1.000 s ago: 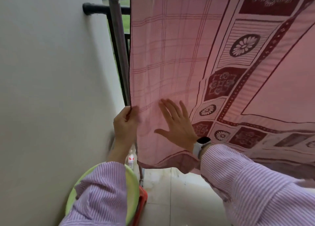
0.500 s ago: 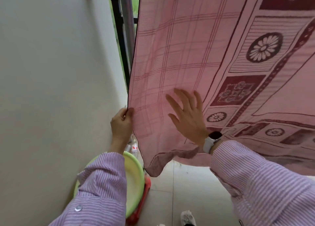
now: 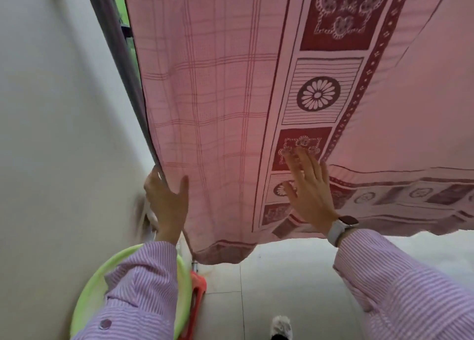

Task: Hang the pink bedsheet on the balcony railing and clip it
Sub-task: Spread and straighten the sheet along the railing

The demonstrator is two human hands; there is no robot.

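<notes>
White wall (image 3: pixel 56 134) is filling the left, balcony railing (image 3: pixel 120 65) beside it. Left hand (image 3: pixel 166 203) is pinching the pink bedsheet (image 3: pixel 210 113) by its left edge, thumb on the front. Right hand (image 3: pixel 310 188) is lying flat, fingers apart, smoothing the patterned border. Sheet is already hanging; spreading step, no clips visible yet. Next likely needs picking up a clip. Versus 0.5 s ago, right hand is sitting further right.

green basin (image 3: pixel 84 296) on red stool (image 3: pixel 197 291), white wall (image 3: pixel 51 134), tiled floor (image 3: pixel 295 283)
</notes>
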